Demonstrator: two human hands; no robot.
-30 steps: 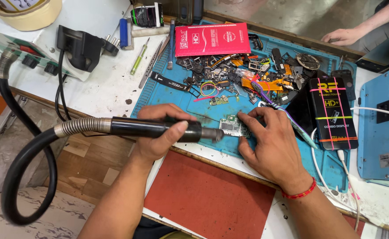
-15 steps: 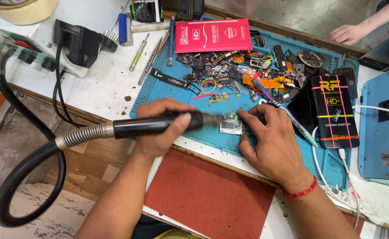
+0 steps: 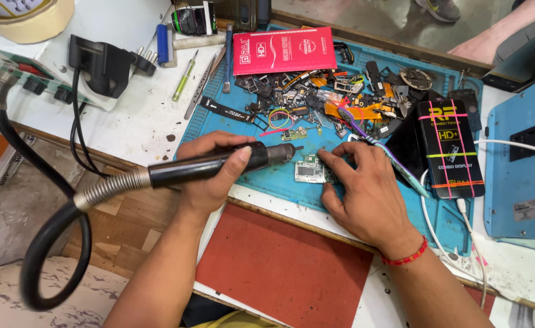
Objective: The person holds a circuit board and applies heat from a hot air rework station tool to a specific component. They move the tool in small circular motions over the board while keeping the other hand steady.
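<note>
My left hand (image 3: 210,173) grips a black hot-air wand (image 3: 219,163) whose metal nozzle points right at a small green circuit board (image 3: 311,170) lying on the blue work mat (image 3: 279,188). A ribbed metal hose and thick black tube (image 3: 55,243) run from the wand's back end down to the left. My right hand (image 3: 365,191) rests on the mat with its fingertips pressing on the board's right edge, a red thread around the wrist.
A heap of small phone parts and flex cables (image 3: 328,103) covers the mat's far side. A red packet (image 3: 283,50), a black boxed display (image 3: 450,146), a blue unit (image 3: 523,164), a tape roll (image 3: 24,18) and a black plug (image 3: 106,64) surround it. Another person's hand (image 3: 480,45) rests far right.
The wand has tilted, its hose end dropping lower left, and the nozzle sits slightly higher over the board. My right hand keeps holding the board.
</note>
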